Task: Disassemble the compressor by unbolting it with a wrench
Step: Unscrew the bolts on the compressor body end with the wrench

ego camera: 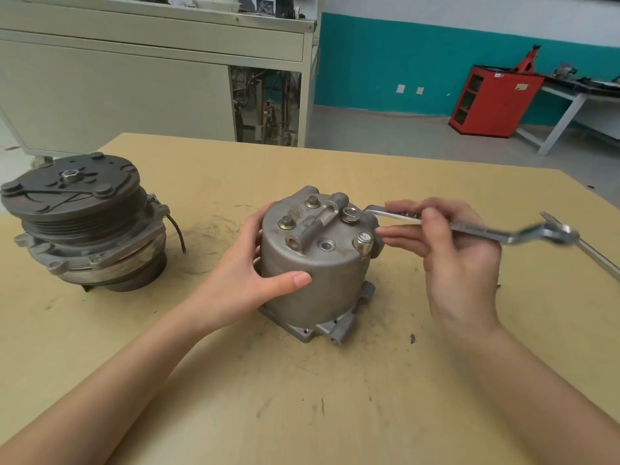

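A grey metal compressor housing stands upright in the middle of the wooden table. Several bolts sit in its top face. My left hand grips the housing's left side, thumb across the front. My right hand holds the shaft of a silver wrench. The wrench's ring end sits over a bolt at the top right of the housing. Its open end points right and is blurred.
The compressor's clutch and pulley half stands at the table's left. A second metal tool lies at the right edge. Beyond the table are a beige cabinet and a red cabinet by the teal wall.
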A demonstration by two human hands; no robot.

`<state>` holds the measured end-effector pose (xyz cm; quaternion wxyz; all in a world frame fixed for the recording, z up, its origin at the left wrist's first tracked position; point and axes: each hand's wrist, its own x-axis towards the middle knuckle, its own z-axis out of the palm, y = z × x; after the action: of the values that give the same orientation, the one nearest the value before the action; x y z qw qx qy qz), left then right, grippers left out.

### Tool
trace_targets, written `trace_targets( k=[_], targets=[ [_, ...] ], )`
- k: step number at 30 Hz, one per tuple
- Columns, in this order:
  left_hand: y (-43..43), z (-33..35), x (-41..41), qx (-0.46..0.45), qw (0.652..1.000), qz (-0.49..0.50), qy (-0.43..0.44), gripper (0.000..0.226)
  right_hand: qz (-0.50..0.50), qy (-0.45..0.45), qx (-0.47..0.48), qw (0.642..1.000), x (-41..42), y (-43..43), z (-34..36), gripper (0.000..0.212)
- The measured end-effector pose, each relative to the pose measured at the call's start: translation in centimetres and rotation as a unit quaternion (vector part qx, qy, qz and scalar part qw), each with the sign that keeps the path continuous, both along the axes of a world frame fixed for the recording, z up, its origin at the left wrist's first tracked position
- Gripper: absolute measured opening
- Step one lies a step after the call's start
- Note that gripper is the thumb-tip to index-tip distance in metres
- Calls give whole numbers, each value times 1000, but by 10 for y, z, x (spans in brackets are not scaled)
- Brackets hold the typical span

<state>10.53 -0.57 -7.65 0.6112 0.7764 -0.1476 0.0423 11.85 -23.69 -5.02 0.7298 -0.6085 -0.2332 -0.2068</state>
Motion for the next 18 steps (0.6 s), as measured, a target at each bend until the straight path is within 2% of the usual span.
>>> trace_targets(
  k=[3, 6, 8, 11, 13, 18],
  targets=[
    [0, 0, 0, -1, 1000, -2, 1, 102, 90, 194, 73, 974, 38, -9, 18, 13],
    [0, 0, 0, 1, 1000, -7, 1, 105, 190, 326, 48, 925, 80, -3, 40, 15],
    [1, 0, 0, 4, 1000, -7, 4, 99, 229, 353, 7, 907, 98, 8, 49, 15],
    [1, -1, 0, 3, 1000, -3, 6, 92, 243, 341, -13, 908, 106, 19, 55, 17],
    [1, -2, 0, 2, 1000, -3, 5, 94, 241, 336, 24, 910, 102, 18, 53, 20],
    [0, -3, 1, -4, 1000, -3, -4, 93, 270, 347, 180, 880, 76, -3, 43, 25]
  ],
)
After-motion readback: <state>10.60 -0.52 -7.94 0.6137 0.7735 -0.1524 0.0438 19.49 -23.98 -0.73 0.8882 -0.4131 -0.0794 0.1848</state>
